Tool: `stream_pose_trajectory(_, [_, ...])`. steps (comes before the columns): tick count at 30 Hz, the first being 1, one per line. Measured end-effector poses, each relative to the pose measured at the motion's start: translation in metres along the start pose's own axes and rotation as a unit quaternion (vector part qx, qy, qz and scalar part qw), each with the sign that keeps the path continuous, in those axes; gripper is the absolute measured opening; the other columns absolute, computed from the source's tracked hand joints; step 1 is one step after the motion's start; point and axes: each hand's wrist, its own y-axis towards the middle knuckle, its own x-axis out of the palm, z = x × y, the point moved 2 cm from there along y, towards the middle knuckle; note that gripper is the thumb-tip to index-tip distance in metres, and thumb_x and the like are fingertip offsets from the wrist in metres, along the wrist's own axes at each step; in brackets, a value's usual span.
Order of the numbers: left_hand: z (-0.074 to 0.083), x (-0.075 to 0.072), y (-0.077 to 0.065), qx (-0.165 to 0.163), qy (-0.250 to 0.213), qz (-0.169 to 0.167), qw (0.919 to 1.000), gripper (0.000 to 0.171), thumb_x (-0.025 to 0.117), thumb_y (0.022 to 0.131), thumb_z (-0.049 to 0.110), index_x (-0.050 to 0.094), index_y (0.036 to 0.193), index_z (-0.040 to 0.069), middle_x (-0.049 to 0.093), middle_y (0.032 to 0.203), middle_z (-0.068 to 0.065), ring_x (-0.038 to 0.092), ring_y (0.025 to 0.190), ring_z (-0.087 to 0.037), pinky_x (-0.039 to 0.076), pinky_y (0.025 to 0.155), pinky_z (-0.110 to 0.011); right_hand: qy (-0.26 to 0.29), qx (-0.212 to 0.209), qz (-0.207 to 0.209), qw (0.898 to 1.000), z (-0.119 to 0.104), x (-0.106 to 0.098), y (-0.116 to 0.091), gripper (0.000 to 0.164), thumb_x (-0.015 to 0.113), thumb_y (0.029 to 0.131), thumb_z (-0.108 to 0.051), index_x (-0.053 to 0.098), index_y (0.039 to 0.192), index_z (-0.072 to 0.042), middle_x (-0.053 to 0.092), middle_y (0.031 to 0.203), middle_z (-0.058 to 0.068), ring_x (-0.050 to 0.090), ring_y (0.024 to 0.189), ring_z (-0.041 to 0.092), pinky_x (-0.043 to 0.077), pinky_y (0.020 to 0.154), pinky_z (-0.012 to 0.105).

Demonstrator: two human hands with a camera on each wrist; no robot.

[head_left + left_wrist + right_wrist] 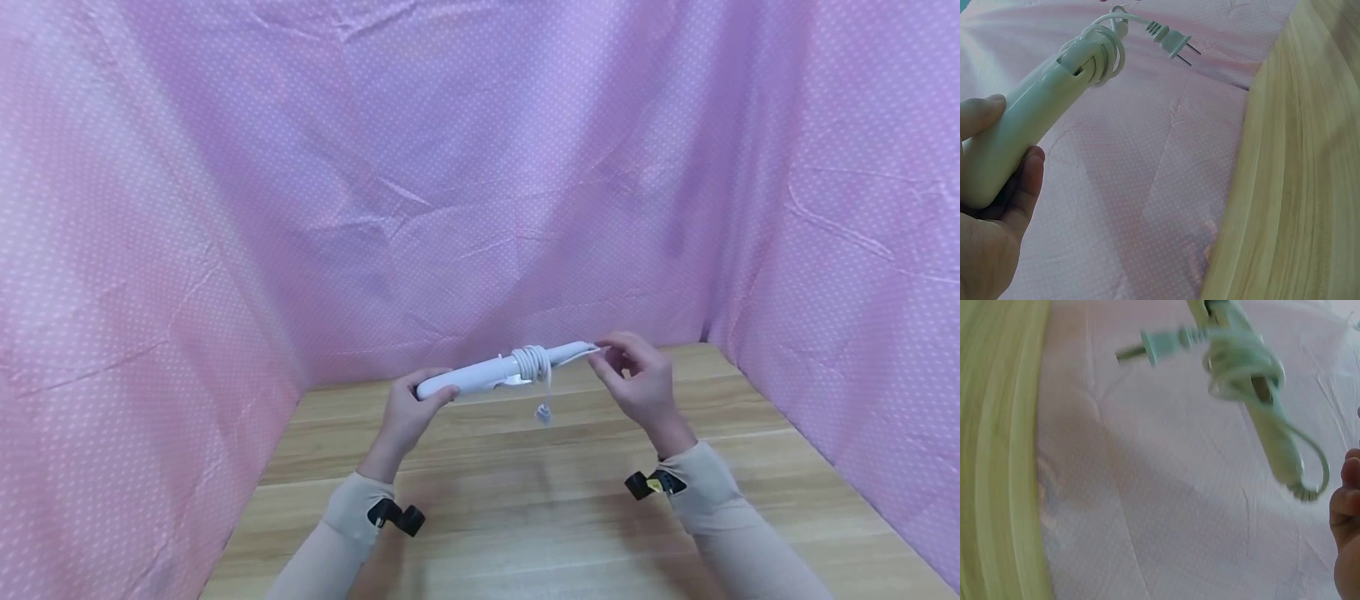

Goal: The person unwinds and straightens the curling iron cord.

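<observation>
A white hair iron (472,377), thick at one end and tapered at the other, is held above the table. Its white cord (532,363) is wound several times round the middle, and the two-pin plug (1174,42) dangles from the coils. My left hand (408,408) grips the thick end, thumb on one side and fingers on the other. At the tapered end is my right hand (641,379), its thumb and forefinger apart beside the cord's exit. In the right wrist view that tip (1297,487) shows uncovered, with bent fingers (1349,494) just beside it.
A light wood-grain table (510,500) lies under both hands. Pink dotted cloth (450,208) hangs behind it and along both sides. A black strap with a small camera (397,515) sits on the left wrist, and another camera (652,483) on the right.
</observation>
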Motion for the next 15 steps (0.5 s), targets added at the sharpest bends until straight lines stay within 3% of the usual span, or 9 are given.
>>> stream_pose_trajectory(5, [0.003,-0.004,0.003,0.012,-0.003,0.017,0.9998,0.032,0.078,0.083,0.015,0.070,0.110,0.000,0.069,0.102,-0.014,0.064,0.085,-0.016,0.054,0.073,-0.024,-0.018,0.049,-0.025,0.998,-0.012,0.018,-0.010,0.018,0.074,0.073,0.014,0.068,0.090,0.009,0.059,0.065,0.011,0.050,0.052,0.011,0.041,0.044,0.015])
stream_pose_trajectory(10, [0.007,-0.006,0.003,0.013,-0.009,0.025,0.9996,0.033,0.078,0.083,0.016,0.070,0.112,0.003,0.069,0.106,-0.014,0.064,0.093,-0.019,0.053,0.079,-0.026,-0.033,0.108,-0.040,0.993,-0.014,0.033,-0.020,0.018,0.076,0.076,0.007,0.069,0.093,0.008,0.061,0.062,0.011,0.051,0.051,0.010,0.042,0.045,0.017])
stream_pose_trajectory(15, [0.012,-0.005,0.002,0.018,-0.028,0.025,0.9991,0.033,0.077,0.084,0.016,0.069,0.113,0.003,0.067,0.111,-0.015,0.064,0.095,-0.021,0.053,0.083,-0.029,-0.013,0.165,-0.040,0.985,-0.012,0.046,-0.027,0.019,0.077,0.078,0.003,0.070,0.095,0.007,0.066,0.069,0.013,0.053,0.054,0.006,0.046,0.048,0.018])
